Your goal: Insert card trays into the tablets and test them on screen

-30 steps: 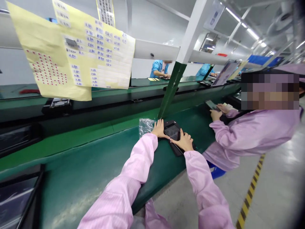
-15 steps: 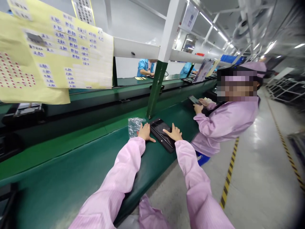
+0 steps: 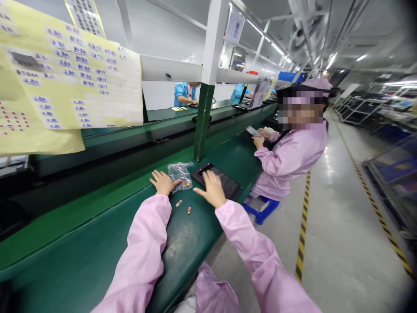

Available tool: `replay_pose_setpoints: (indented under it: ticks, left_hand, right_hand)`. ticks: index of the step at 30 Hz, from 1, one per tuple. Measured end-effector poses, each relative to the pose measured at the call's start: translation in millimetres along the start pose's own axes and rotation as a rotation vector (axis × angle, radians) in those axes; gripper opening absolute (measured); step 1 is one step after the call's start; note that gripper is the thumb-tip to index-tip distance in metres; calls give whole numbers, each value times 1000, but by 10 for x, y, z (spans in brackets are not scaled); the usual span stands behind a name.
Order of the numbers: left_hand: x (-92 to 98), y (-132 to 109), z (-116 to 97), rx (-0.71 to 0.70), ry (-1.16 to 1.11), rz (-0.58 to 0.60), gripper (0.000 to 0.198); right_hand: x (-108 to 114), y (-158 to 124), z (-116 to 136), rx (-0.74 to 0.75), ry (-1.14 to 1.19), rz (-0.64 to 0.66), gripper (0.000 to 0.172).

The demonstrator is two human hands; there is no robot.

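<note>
My left hand (image 3: 163, 182) is spread open at the left side of a clear plastic bag (image 3: 180, 174), its thumb reaching over the bag's edge. Small orange and yellow pieces show inside the bag. Two small coloured pieces lie on the green mat: one pale and red piece (image 3: 179, 203) and one orange piece (image 3: 189, 210). My right hand (image 3: 213, 190) has its fingers apart, just over the near left part of a black tray (image 3: 233, 188). Dark, flat rectangular panels lie in that tray, partly hidden by the hand.
To the right, a co-worker in pink (image 3: 289, 148) sits on a blue stool (image 3: 262, 209), holding a phone-like device (image 3: 253, 131). A green and white post (image 3: 203, 117) rises behind the tray. Yellow handwritten sheets (image 3: 81, 82) hang at the left. The bench's front edge (image 3: 195, 265) runs diagonally.
The right hand has come off the dark panel and moved left. My left hand has shifted left, and two small coloured pieces now show on the mat. The view has turned slightly right.
</note>
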State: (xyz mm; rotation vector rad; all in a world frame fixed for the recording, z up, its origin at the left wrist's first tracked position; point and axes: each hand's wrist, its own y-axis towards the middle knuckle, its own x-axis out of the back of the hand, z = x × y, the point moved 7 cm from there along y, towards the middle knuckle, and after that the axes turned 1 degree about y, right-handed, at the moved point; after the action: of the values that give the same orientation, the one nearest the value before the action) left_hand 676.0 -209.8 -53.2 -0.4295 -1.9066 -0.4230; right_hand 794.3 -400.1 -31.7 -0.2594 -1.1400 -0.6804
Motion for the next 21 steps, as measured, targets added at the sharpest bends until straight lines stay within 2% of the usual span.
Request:
replay_pose_setpoints:
  ticks: [3, 6, 8, 10, 13, 15, 16, 18, 19, 20, 21]
  left_hand:
    - [-94, 41, 86, -121, -101, 60, 64]
    - [-39, 62, 122, -225, -188, 65, 29]
    - [38, 72, 109, -301, -280, 105, 15]
    - [147, 59, 95, -348, -376, 142, 12]
    - [403, -45, 101, -383, -553, 124, 22]
    - [651, -162, 137, -411, -786, 84, 34]
    - [790, -219, 178, -416, -904, 57, 40]
    - [1075, -301, 316, -385, -1065, -37, 44]
    - [1207, -324, 405, -354, -1092, -96, 41]
    - [1330, -336, 506, -317, -1109, -163, 37]
    - [1435, -339, 609, -282, -1121, -226, 34]
  right_hand:
    - [-282, 125, 417, 81, 100, 61, 87]
    - [-460, 468, 553, 48, 202, 79, 91]
    - [-521, 665, 613, 45, 277, 98, 97]
    - [-530, 750, 707, 80, 359, 120, 92]
    - [-347, 672, 883, 175, 469, 97, 58]
    - [-24, 580, 999, 250, 518, 40, 34]
    - [210, 553, 1060, 285, 536, 3, 27]
    - [845, 571, 1206, 341, 564, -129, 24]
    - [1262, 611, 1285, 361, 574, -273, 25]
    - [1771, 623, 1364, 390, 545, -560, 25]
    - [2178, 694, 1476, 408, 553, -701, 26]
